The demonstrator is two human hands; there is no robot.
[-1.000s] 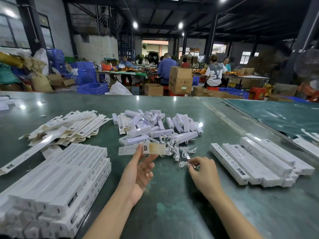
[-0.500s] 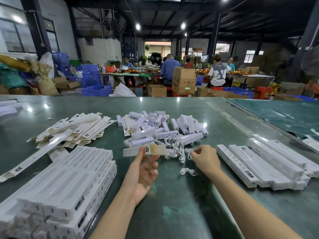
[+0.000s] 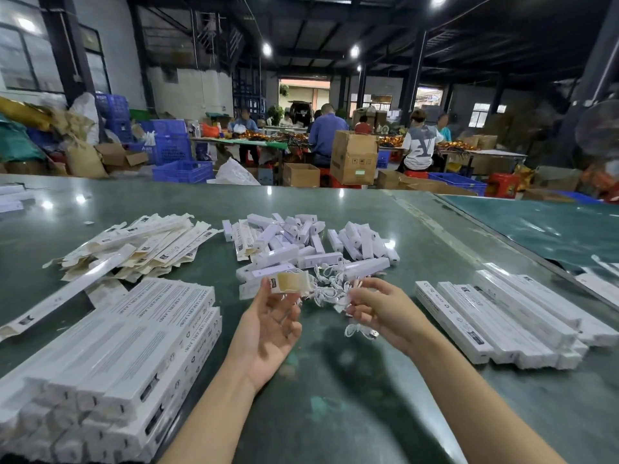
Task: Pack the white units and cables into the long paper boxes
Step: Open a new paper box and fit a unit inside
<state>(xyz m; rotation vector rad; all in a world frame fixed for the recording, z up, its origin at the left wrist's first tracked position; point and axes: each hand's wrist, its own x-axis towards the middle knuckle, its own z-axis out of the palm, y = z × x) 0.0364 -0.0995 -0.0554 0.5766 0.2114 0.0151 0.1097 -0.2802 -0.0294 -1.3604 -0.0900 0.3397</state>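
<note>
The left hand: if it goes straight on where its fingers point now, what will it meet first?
Probably the open paper box that the left hand already holds at its fingertips; past it, the pile of white units. Depth is unclear.

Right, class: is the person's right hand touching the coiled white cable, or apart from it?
Touching. The head view shows the right hand pinching the coiled white cable, which dangles from its fingertips above the green table.

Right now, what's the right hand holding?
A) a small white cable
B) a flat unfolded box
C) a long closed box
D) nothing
A: the right hand pinches a small white cable that dangles above the green table, while the closed boxes lie untouched to its right.
</note>
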